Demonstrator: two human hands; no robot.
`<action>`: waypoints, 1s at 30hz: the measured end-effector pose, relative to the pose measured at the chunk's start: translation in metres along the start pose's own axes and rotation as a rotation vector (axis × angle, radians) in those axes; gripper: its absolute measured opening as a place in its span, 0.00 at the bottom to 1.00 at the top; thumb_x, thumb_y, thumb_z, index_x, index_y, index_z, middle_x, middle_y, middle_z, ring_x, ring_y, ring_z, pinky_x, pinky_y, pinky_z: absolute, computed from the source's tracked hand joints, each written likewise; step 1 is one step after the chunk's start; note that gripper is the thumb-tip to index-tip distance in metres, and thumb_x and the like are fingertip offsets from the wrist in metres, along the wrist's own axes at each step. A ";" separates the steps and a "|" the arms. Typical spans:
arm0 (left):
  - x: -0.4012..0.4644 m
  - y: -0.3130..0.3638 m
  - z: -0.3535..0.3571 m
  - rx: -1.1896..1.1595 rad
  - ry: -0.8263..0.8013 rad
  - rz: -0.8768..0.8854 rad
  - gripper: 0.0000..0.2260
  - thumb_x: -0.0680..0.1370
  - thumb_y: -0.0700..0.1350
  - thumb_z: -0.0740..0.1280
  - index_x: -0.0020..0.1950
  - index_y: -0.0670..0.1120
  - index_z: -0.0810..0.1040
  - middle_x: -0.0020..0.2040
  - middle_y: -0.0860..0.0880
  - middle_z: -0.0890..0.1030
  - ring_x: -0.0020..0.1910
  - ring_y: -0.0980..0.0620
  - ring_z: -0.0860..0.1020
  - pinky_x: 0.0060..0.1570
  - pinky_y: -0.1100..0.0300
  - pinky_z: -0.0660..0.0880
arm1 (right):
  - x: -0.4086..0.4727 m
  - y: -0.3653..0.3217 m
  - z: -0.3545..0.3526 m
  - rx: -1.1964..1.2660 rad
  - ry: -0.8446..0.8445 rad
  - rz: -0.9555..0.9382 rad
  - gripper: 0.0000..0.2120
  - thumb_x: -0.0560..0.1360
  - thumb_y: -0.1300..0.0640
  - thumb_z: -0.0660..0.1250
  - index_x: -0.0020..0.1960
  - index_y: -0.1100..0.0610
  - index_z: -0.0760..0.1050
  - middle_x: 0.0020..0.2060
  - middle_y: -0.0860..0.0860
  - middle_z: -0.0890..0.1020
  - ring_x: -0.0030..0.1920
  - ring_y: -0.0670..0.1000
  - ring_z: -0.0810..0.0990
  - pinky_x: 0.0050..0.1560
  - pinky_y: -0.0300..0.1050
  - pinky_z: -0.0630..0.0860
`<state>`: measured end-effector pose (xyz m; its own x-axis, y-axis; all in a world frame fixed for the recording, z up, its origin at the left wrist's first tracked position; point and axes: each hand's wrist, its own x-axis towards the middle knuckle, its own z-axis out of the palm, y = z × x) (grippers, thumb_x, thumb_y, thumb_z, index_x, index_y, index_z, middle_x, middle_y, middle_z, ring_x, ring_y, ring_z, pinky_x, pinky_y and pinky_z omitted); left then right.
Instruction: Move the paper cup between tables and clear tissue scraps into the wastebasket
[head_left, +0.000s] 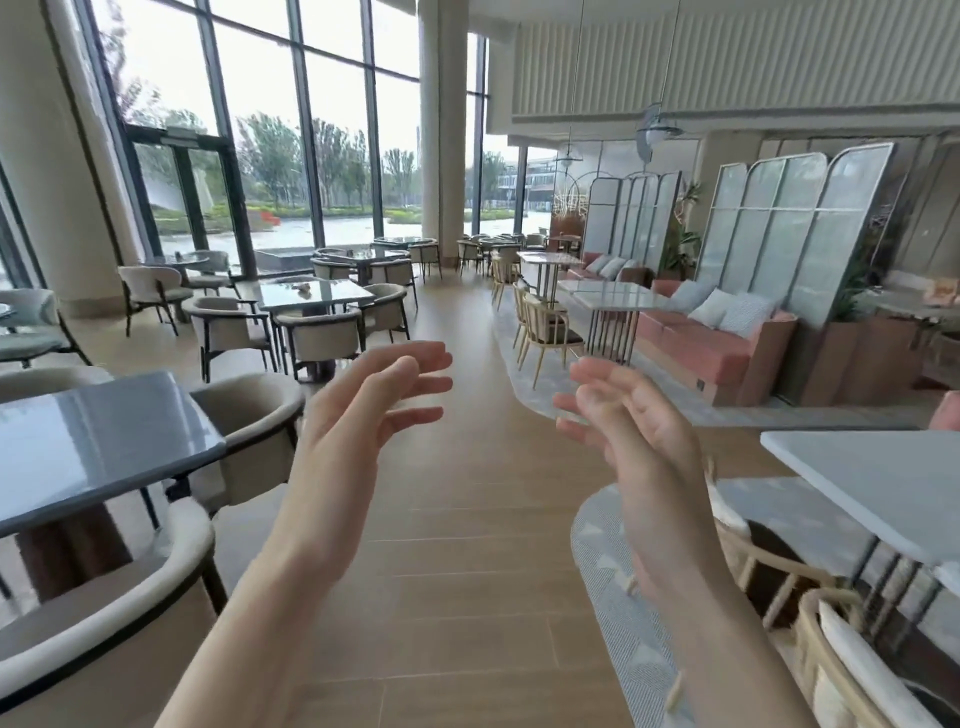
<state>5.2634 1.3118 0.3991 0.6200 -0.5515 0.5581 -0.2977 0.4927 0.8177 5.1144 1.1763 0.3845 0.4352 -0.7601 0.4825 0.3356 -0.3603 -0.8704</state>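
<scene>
Both the left hand (363, 410) and right hand (628, 431) hang wide and empty; the table (311, 293) at eleven o'clock carries something small, so nothing looks started.

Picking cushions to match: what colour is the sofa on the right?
Pink, with pale cushions on it; the sofa shows in the head view.

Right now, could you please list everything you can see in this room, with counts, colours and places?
Grey table: one, near left.
White table: one, near right.
Cream armchairs: several, left side, round the tables.
Far table: one, glassy, left centre, small items on it, too far to identify.
Pink sofa: one, right wall, pale cushions.
Glass screens: two sets, behind the sofa.
Rug: grey, lower right.
Cup, wastebasket: not visible.
Left hand: open, empty.
Right hand: open, empty.
</scene>
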 end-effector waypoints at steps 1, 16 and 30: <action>0.028 -0.015 0.002 -0.005 -0.007 0.014 0.15 0.79 0.47 0.61 0.56 0.46 0.85 0.58 0.45 0.86 0.59 0.45 0.84 0.59 0.45 0.79 | 0.026 0.013 0.004 -0.017 -0.007 -0.012 0.20 0.74 0.46 0.67 0.62 0.52 0.80 0.58 0.45 0.85 0.58 0.46 0.84 0.64 0.48 0.80; 0.373 -0.193 0.037 -0.084 -0.110 0.101 0.19 0.74 0.58 0.65 0.60 0.53 0.85 0.62 0.46 0.85 0.62 0.46 0.83 0.58 0.46 0.76 | 0.390 0.139 0.040 -0.101 -0.026 -0.094 0.12 0.78 0.45 0.69 0.60 0.45 0.81 0.59 0.39 0.84 0.61 0.42 0.82 0.62 0.46 0.77; 0.720 -0.376 0.092 -0.012 -0.052 0.150 0.13 0.77 0.52 0.64 0.54 0.54 0.87 0.57 0.47 0.87 0.58 0.46 0.84 0.58 0.46 0.78 | 0.763 0.307 0.095 -0.055 -0.120 -0.117 0.11 0.79 0.46 0.70 0.61 0.44 0.78 0.58 0.39 0.83 0.60 0.38 0.80 0.71 0.52 0.74</action>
<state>5.7548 0.6674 0.5069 0.5308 -0.5046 0.6809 -0.3755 0.5802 0.7227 5.6286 0.5370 0.4949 0.4931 -0.6425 0.5865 0.3456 -0.4741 -0.8098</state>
